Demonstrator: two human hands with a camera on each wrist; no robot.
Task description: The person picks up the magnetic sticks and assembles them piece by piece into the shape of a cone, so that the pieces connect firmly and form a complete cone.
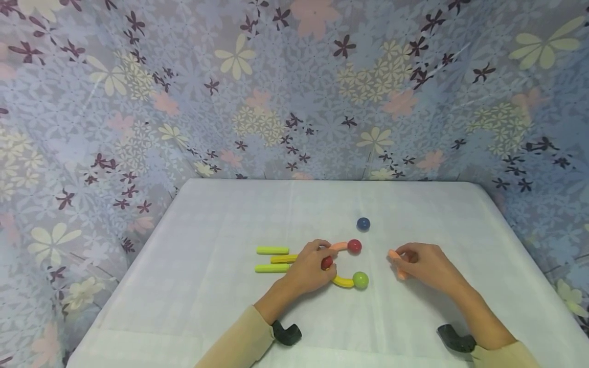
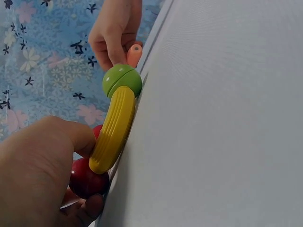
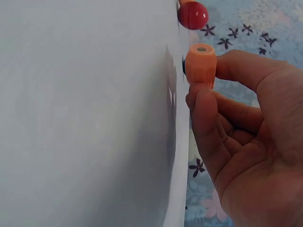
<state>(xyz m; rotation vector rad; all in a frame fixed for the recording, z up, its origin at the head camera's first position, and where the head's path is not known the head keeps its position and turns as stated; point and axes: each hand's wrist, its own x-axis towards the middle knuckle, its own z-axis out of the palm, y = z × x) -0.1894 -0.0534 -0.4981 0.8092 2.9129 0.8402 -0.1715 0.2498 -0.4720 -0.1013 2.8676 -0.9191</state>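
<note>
My left hand [image 1: 310,266] is low over the white table, thumb and fingers around a red ball [image 2: 89,178]. Just beside it, a curved yellow piece [image 2: 113,130] touches a green ball [image 1: 361,280]. Beyond the fingers, a curved orange piece [image 1: 339,246] meets another red ball [image 1: 354,246]. A yellow stick [image 1: 282,259] runs partly under the left hand, between two lime sticks [image 1: 272,250]. Farther right, my right hand [image 1: 425,266] pinches a second orange piece [image 3: 201,66] between thumb and fingers; a small hole shows in its end.
A blue ball [image 1: 363,224] lies alone toward the back of the white-covered table [image 1: 221,214]. A flowered cloth [image 1: 294,92] hangs behind and at the sides. Dark wrist devices [image 1: 286,333] sit at both sleeves, close over the table.
</note>
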